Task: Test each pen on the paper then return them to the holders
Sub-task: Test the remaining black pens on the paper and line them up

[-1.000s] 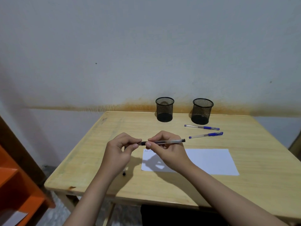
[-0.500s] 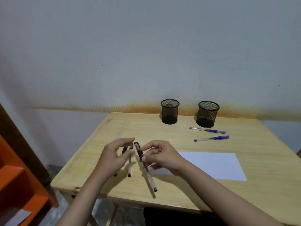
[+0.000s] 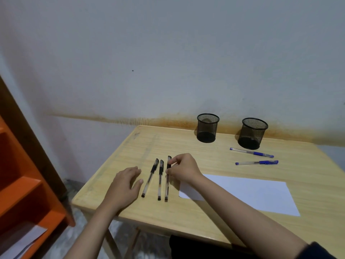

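Three black pens lie side by side on the wooden table (image 3: pixel 214 217): the left one (image 3: pixel 150 177), the middle one (image 3: pixel 160 180) and the right one (image 3: pixel 167 184). My right hand (image 3: pixel 183 169) pinches the capped upper part of the right black pen, which rests on the table. My left hand (image 3: pixel 124 186) lies flat and empty just left of the pens, fingers apart. A white sheet of paper (image 3: pixel 248 193) sits to the right, partly under my right forearm. Two blue pens (image 3: pixel 252 152) (image 3: pixel 257 162) lie beyond it. Two black mesh holders (image 3: pixel 207 128) (image 3: pixel 253 133) stand empty at the back.
An orange shelf unit (image 3: pixel 24 187) stands left of the table, with a sheet of paper on its lower level. The table's back edge meets a stained white wall. The front-left table corner is close to my left forearm.
The black pens I held in both hands now lie on the table in a row. My left hand has let go and flattened; my right still pinches the rightmost pen. The view shifted left.
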A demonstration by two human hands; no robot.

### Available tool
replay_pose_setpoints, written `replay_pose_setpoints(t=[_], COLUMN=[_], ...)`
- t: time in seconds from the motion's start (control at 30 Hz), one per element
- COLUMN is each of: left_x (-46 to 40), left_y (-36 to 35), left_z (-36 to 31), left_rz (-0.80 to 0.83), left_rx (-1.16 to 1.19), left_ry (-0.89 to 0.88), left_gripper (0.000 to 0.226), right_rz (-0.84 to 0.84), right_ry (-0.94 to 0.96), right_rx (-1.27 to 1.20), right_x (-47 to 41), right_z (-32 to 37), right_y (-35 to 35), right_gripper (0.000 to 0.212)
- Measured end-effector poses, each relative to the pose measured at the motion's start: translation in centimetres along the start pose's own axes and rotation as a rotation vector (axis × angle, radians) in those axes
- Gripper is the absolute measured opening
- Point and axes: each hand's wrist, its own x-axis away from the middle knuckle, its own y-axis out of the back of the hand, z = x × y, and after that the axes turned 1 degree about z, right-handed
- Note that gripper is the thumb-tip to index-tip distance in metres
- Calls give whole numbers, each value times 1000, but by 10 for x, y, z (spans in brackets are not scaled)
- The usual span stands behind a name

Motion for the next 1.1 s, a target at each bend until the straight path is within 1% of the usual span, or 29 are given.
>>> replay_pose_setpoints(t=[0.13, 0.37, 0.47, 0.53, 0.57, 0.63, 0.7, 0.73, 0.77, 0.87, 0.97, 1.1], left_x=[-1, -2, -2, -2, -2, -2, -2, -1, -1, -1, -1, -1], left_y=[-2, -5, -7, -7, -7, -7, -7, -7, -7, -7, -8, -8], left_z=[3, 5, 6, 6, 6, 6, 5, 5, 5, 6, 6, 8], left_rz=[1, -17, -23, -23, -22, -18, -16, -16, -17, -22, -27, -26], left_rx=[-13, -15, -13, -16, -18, -21, -27, -31, -36, -37, -36, -40], left_ry=[6, 1, 3, 5, 5, 5, 0, -2, -3, -2, -2, 2], left_gripper=[41, 40, 41, 41, 41, 41, 41, 41, 41, 41, 41, 41], right_rz=[24, 61, 67, 70, 70, 67, 50, 43, 36, -2, -87, -229], right_ry=[4, 5, -2, -13, -11, -11, -1, 7, 20, 77, 133, 116], right_rx=[113, 236, 256, 258, 261, 288, 315, 321, 320, 273, 202, 211], right_x=[-7, -13, -14, -15, -15, -15, -15, -15, -15, -10, -1, 7], right_z=[4, 6, 6, 7, 7, 6, 6, 6, 5, 5, 1, -23], right_y=[-5, -9, -9, -10, -10, -11, -11, -12, -11, -3, 18, 69], right_gripper=[19, 16, 9, 15, 14, 7, 21, 25, 25, 18, 14, 10])
